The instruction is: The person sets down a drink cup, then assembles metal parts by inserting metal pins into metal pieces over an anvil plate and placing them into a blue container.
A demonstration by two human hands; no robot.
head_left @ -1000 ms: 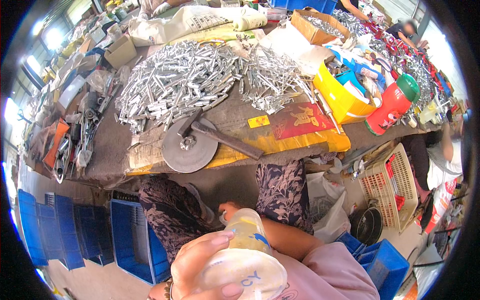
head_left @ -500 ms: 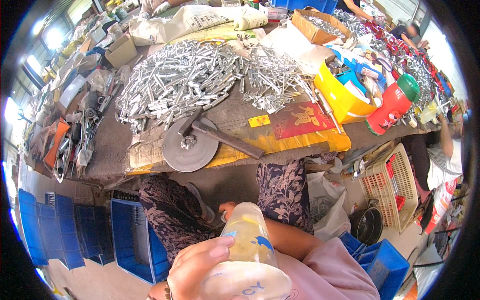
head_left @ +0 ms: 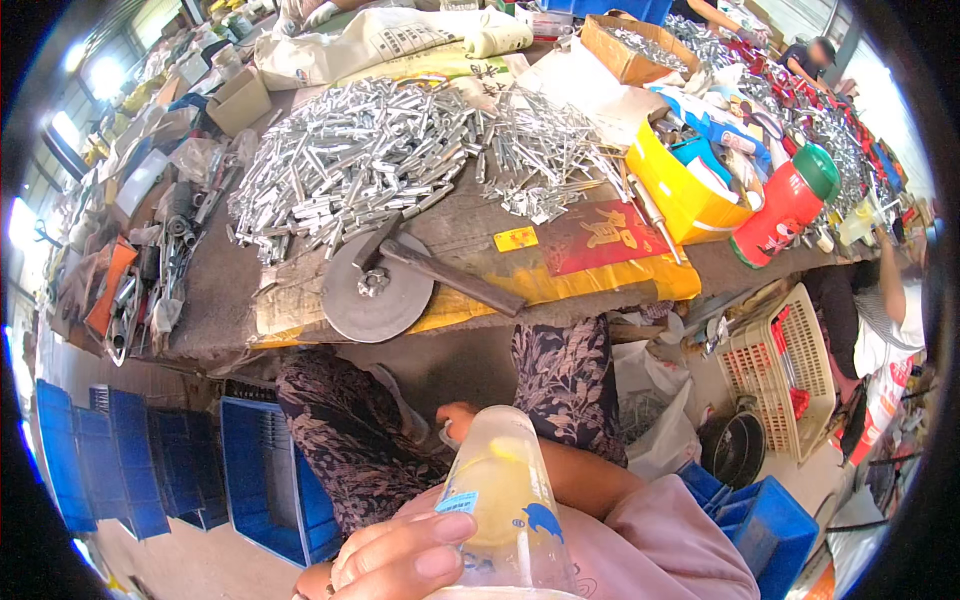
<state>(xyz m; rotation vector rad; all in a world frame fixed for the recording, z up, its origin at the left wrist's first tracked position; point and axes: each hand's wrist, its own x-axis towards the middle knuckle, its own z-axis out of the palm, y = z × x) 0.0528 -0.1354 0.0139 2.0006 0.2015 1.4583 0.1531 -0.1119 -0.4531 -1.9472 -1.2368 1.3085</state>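
In the head view, a translucent cup [head_left: 500,500] is gripped at bottom centre by the bent fingers of the left hand [head_left: 400,562]. The right hand [head_left: 457,416], lower centre, is partly hidden; its finger state cannot be determined.

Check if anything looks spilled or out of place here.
No spill stands out. The cup in the left hand looks slightly odd so near a bench heaped with loose metal parts.
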